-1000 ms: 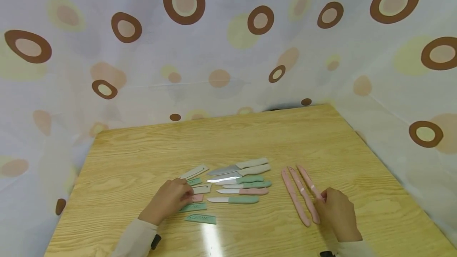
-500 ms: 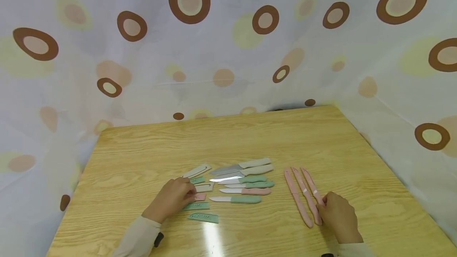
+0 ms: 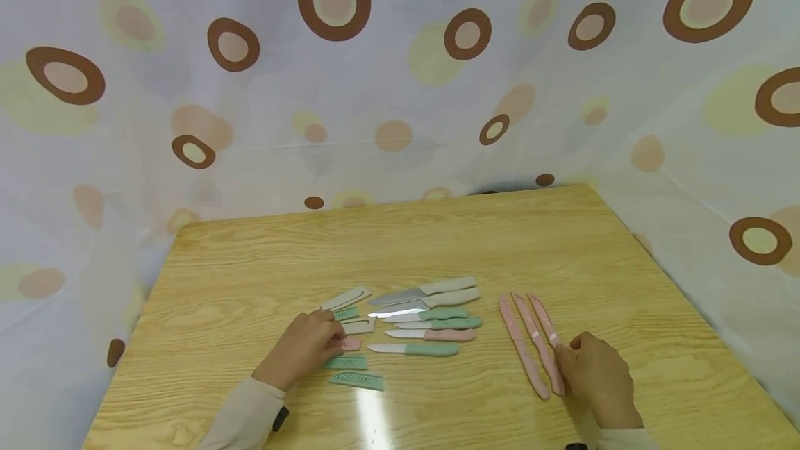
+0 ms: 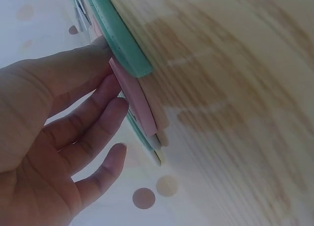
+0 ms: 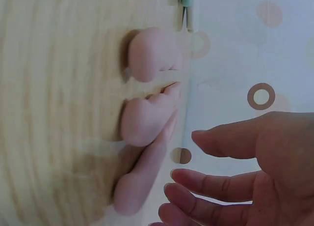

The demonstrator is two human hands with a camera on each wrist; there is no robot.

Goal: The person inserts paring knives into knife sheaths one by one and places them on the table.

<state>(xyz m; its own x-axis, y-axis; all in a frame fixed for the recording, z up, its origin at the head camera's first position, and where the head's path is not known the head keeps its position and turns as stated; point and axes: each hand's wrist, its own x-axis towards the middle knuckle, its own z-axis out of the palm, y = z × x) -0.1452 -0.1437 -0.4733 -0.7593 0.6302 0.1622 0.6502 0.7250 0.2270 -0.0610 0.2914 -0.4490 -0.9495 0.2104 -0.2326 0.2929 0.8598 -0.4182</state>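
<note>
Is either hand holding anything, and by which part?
The left hand appears to pinch the pink sheath around its middle; the right hand holds nothing.

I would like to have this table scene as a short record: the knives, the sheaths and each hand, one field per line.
Surface: wood-grain table
Unsheathed: two cream-handled knives, three green-handled knives, one pink-handled knife
Lying loose, left of those: two cream sheaths, three green sheaths, one pink sheath
Sheathed, at right: three pink knives
Left hand: at the pink sheath; whether it pinches it is unclear
Right hand: beside the rightmost pink knife, thumb and fingers apart, nothing between them
Behind: circle-patterned backdrop
</note>
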